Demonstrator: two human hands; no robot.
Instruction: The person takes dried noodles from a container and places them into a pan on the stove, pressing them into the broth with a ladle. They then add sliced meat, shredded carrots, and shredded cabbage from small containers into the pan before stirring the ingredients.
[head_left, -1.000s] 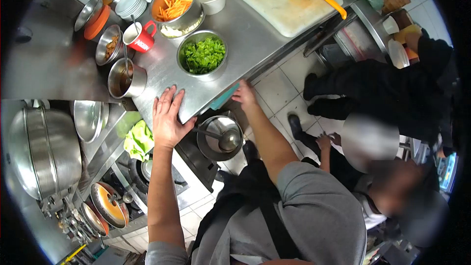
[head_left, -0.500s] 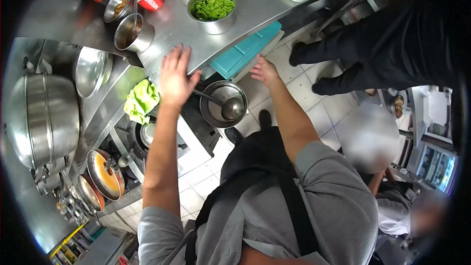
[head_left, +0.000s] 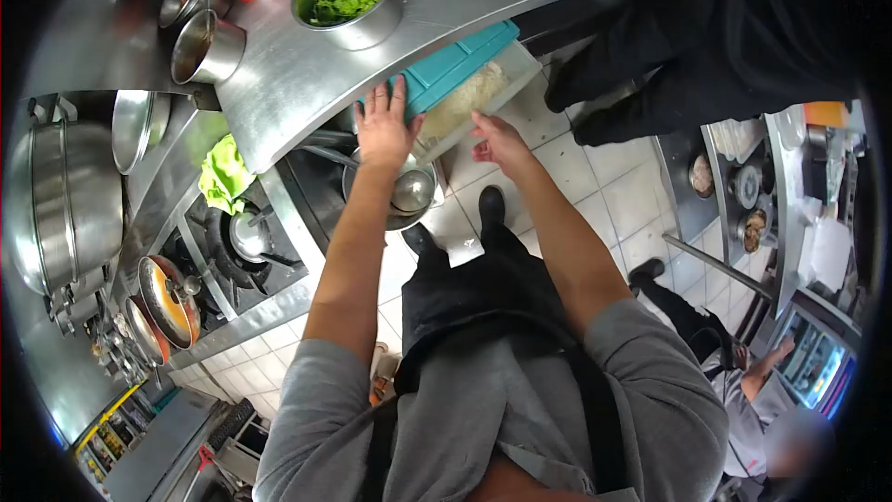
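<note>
Just beside left hand [head_left: 386, 135], teal lid [head_left: 460, 63]

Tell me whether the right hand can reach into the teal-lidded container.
Probably yes: the right hand is close to the container, and the teal lid leaves part of the pale contents uncovered.

**Stainless Steel Catches the Light**

Pale glare lies on the stainless-steel counter [head_left: 279, 74]. The floor of square white tiles [head_left: 599, 172] spreads beyond its front edge. A gas stove [head_left: 288, 237] stands just beside its left front corner; a steel worktop [head_left: 681, 214] stands well apart, near a glowing rectangular panel [head_left: 806, 353].
</note>
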